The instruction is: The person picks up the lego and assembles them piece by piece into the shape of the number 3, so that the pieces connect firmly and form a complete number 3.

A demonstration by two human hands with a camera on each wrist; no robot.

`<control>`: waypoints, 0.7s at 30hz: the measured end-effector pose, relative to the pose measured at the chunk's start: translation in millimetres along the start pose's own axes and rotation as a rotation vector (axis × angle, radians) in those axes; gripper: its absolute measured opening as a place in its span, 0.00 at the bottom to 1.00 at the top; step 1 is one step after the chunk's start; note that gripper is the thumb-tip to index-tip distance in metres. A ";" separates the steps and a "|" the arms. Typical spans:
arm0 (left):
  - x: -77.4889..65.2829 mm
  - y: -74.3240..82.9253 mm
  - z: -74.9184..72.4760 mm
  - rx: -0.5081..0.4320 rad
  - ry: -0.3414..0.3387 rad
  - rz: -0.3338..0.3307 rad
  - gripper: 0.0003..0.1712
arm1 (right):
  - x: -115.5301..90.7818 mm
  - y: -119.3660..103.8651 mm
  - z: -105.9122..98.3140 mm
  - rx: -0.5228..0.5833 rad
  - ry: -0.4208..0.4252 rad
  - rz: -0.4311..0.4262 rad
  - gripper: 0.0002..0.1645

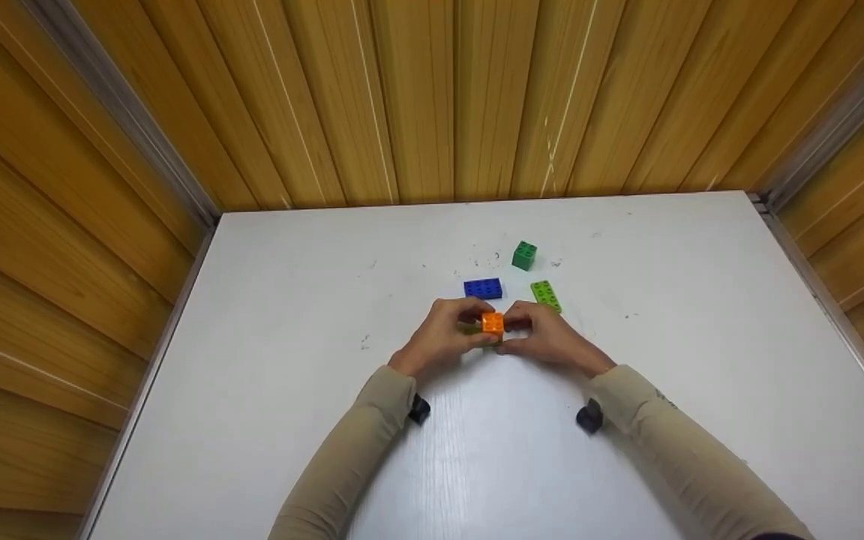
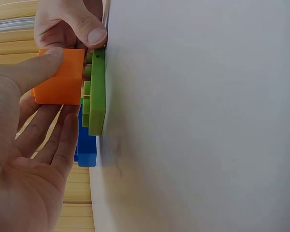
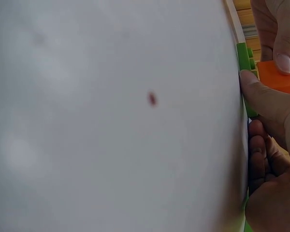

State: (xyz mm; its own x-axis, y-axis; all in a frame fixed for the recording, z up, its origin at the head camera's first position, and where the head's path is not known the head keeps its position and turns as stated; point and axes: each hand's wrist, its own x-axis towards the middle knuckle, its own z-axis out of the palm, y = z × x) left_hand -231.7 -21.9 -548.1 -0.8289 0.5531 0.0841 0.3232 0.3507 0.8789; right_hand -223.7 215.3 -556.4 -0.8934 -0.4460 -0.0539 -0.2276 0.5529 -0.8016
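My left hand (image 1: pixel 443 334) pinches an orange brick (image 2: pixel 60 79) between thumb and fingers. The brick is over the studs of a light green flat brick (image 2: pixel 97 92), close to them; the studs still show, and whether they touch is unclear. At the right end of that flat brick, my right hand (image 1: pixel 548 337) grips its edge, its thumb on the near side. In the head view the orange brick hides part of the flat brick. Just beyond the hands lies a blue brick (image 1: pixel 483 288), flat on the white table (image 1: pixel 297 420).
Past the right hand lies another light green flat brick (image 1: pixel 546 296). A dark green square brick (image 1: pixel 524 256) stands farther back. Wood-patterned walls (image 1: pixel 417 97) border the table at the back and both sides.
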 end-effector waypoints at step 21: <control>1.6 2.5 0.8 0.010 -0.025 -0.020 0.20 | -0.2 0.1 0.2 0.003 -0.010 0.008 0.16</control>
State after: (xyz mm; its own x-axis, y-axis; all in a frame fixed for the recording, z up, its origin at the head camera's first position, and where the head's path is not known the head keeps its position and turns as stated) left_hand -231.9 -19.5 -546.1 -0.8237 0.5644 0.0549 0.3112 0.3690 0.8758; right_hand -223.5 215.4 -556.6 -0.8912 -0.4488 -0.0663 -0.2194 0.5542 -0.8030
